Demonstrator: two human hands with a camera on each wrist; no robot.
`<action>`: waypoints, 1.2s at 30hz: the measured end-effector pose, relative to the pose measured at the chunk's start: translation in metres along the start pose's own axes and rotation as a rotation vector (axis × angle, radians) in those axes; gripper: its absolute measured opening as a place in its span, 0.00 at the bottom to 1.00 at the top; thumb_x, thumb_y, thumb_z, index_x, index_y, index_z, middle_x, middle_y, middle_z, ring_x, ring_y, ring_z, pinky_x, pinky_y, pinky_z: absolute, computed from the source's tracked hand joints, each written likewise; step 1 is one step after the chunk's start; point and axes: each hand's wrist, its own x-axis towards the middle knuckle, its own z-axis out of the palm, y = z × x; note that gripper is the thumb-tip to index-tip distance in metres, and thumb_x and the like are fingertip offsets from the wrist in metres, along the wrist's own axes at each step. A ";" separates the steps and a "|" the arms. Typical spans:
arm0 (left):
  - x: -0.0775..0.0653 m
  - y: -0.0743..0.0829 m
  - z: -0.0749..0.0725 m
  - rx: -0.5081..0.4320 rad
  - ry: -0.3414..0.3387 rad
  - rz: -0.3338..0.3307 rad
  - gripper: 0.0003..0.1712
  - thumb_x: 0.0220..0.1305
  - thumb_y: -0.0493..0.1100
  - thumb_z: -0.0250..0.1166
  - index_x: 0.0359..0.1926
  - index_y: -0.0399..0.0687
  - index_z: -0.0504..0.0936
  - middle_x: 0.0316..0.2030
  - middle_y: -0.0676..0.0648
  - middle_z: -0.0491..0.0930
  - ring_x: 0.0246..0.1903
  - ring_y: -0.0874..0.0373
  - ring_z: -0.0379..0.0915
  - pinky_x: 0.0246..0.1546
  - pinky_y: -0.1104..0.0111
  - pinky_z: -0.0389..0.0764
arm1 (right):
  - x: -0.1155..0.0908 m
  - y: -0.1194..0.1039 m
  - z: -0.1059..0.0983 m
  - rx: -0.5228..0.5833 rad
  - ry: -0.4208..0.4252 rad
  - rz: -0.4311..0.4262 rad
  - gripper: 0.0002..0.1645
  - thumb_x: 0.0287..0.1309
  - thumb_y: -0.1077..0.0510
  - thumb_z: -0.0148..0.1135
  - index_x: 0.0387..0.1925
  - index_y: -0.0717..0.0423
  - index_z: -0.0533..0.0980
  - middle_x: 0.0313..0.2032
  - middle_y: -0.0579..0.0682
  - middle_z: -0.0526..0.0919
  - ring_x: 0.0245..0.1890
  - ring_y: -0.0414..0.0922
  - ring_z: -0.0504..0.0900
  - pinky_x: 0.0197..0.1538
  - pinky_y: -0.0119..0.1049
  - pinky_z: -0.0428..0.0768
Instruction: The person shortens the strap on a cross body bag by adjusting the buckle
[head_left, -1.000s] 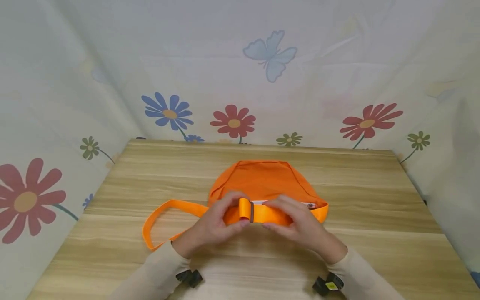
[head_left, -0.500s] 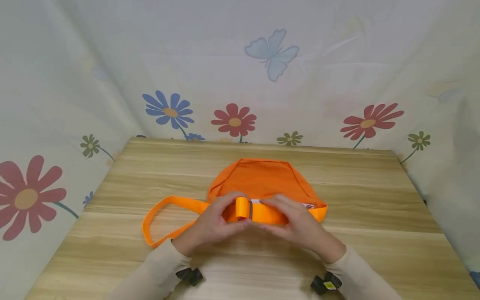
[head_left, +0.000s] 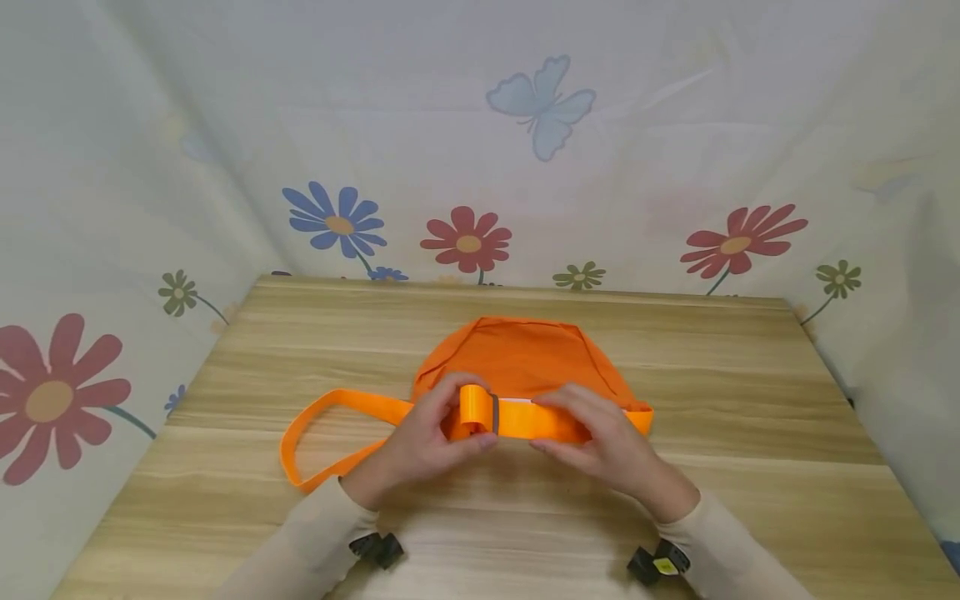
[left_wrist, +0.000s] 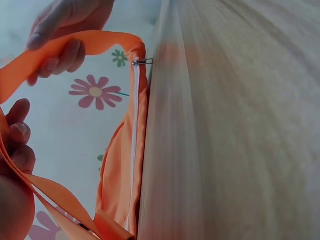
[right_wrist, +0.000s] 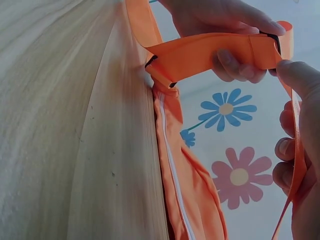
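An orange bag [head_left: 525, 358] lies on the table, with a white zipper [right_wrist: 172, 165] along its near edge. Its flat orange strap [head_left: 528, 419] is raised in front of the bag between both hands. My left hand [head_left: 427, 433] pinches the strap at the dark slider buckle [head_left: 495, 414], where the webbing folds into a small loop [head_left: 472, 406]. My right hand [head_left: 600, 433] grips the strap to the right of the buckle, thumb below and fingers above. In the right wrist view, a second dark buckle [right_wrist: 151, 61] shows near the bag's corner.
A larger loop of strap [head_left: 300, 442] lies on the wooden table [head_left: 750, 417] to the left of the hands. Behind and at the sides hangs a pale cloth [head_left: 637, 167] printed with flowers and a butterfly. Each wrist wears a small black camera.
The buckle and left hand have shifted slightly left and up. My right hand has moved a little right along the strap, so more webbing shows between the hands.
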 end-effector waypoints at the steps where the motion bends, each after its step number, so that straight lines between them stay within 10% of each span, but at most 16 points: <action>1: 0.000 0.000 0.000 -0.001 -0.005 -0.001 0.33 0.63 0.32 0.77 0.63 0.45 0.71 0.45 0.45 0.79 0.40 0.58 0.78 0.43 0.67 0.87 | 0.000 0.000 0.001 0.002 0.001 -0.001 0.29 0.57 0.59 0.83 0.59 0.54 0.82 0.48 0.48 0.87 0.43 0.41 0.82 0.49 0.25 0.82; 24: 0.018 0.010 0.009 0.383 -0.130 0.061 0.56 0.45 0.48 0.89 0.68 0.42 0.64 0.51 0.42 0.87 0.47 0.51 0.87 0.57 0.59 0.89 | 0.005 -0.002 0.011 0.006 -0.031 0.005 0.32 0.59 0.49 0.81 0.61 0.57 0.82 0.43 0.48 0.85 0.37 0.39 0.79 0.40 0.26 0.81; 36: 0.007 0.002 -0.006 0.504 -0.174 0.033 0.33 0.59 0.49 0.83 0.62 0.45 0.84 0.55 0.49 0.89 0.53 0.55 0.85 0.60 0.59 0.86 | 0.003 0.000 0.007 -0.018 0.009 -0.001 0.33 0.50 0.57 0.88 0.57 0.59 0.83 0.45 0.52 0.88 0.37 0.41 0.81 0.40 0.25 0.82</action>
